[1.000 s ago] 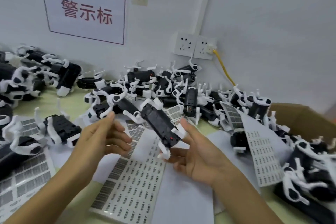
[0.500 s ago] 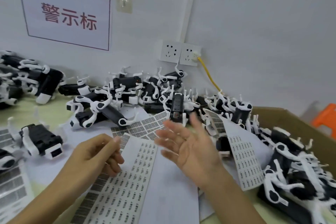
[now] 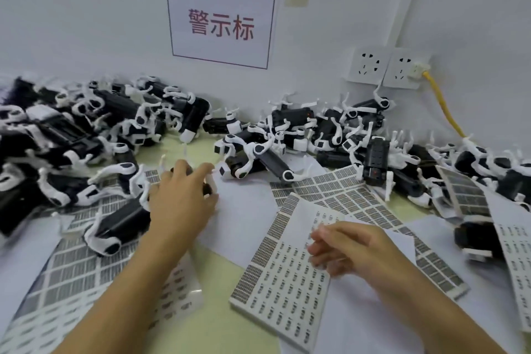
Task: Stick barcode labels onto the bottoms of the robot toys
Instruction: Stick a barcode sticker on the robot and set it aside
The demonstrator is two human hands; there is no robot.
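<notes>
Black-and-white robot toys lie in piles along the wall, at the left point(image 3: 71, 138) and in the middle point(image 3: 301, 129). My left hand point(image 3: 181, 201) reaches forward over one small robot toy point(image 3: 209, 184) on the white paper, its fingers curled round it; most of that toy is hidden. My right hand point(image 3: 344, 247) hovers over a barcode label sheet point(image 3: 287, 282), fingers loosely curled with the tips near the sheet's upper part. I see nothing held in it. Another toy point(image 3: 120, 224) lies just left of my left forearm.
More label sheets lie spread around, one behind point(image 3: 339, 195) and one at the left point(image 3: 71, 267). More toys crowd the right edge point(image 3: 488, 169). On the wall are a sign point(image 3: 221, 23), sockets point(image 3: 388, 69) and a yellow cable point(image 3: 442, 106).
One second ago my right hand held a toy up; that toy is gone from it. The view swung left. My left hand reached forward onto a toy, and my right hand lowered over the label sheet.
</notes>
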